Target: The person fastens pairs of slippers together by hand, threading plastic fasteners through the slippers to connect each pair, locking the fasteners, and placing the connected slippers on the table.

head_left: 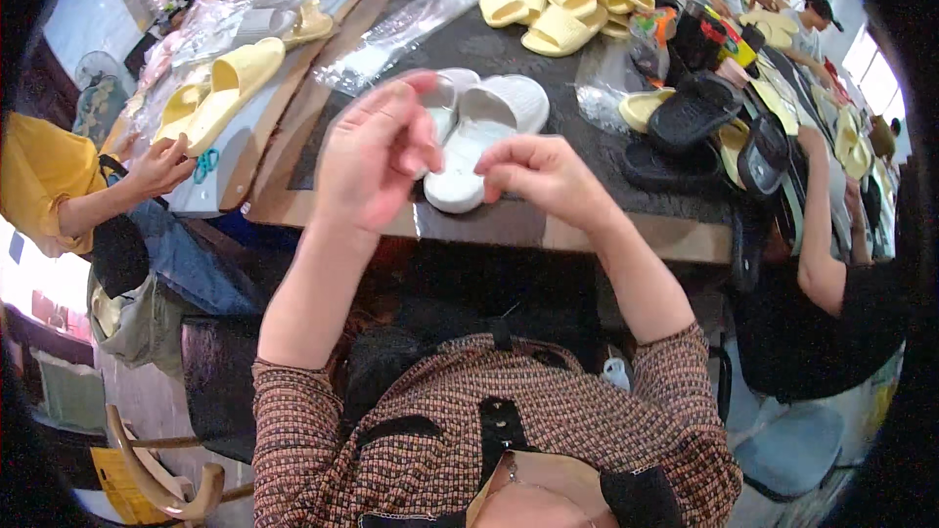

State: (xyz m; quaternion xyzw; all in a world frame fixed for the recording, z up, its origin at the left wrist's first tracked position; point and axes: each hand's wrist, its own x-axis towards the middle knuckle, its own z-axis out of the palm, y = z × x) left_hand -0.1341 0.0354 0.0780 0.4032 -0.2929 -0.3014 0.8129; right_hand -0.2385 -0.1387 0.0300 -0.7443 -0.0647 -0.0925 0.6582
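Observation:
A pair of white slippers point(516, 106) lies on the dark table top in front of me, heels toward me. My left hand point(377, 152) is raised over the left slipper and hides much of it. Its fingers are bent and smeared by motion, so whether they hold anything cannot be made out. My right hand point(548, 176) is at the heel end of the right slipper, thumb and forefinger pinched together at its edge. What sits between those fingertips, if anything, is too small to tell.
Yellow slippers point(562, 15) are piled at the far side, with a clear plastic bag point(401, 37) to their left. Black slippers point(694, 110) lie to the right. On the left, a co-worker's hand point(161, 171) holds a yellow slipper point(230, 88) near teal scissors point(206, 165). Other people sit around.

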